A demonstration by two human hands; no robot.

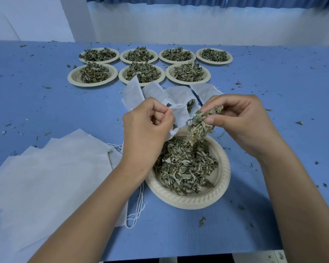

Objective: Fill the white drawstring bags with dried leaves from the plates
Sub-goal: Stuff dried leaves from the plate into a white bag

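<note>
My left hand (147,126) pinches the rim of a white drawstring bag (179,115), holding its mouth open above the near plate (223,179). My right hand (234,118) grips a clump of dried leaves (199,126) just right of the bag's mouth. The near plate is beige and holds a loose heap of dried leaves (184,168). A few leaves show inside the bag's opening.
Several beige plates of dried leaves (141,72) stand in two rows at the back. More white bags (160,92) lie behind my hands. A stack of flat white bags (51,173) with loose strings lies at the left. Leaf crumbs litter the blue table (273,76).
</note>
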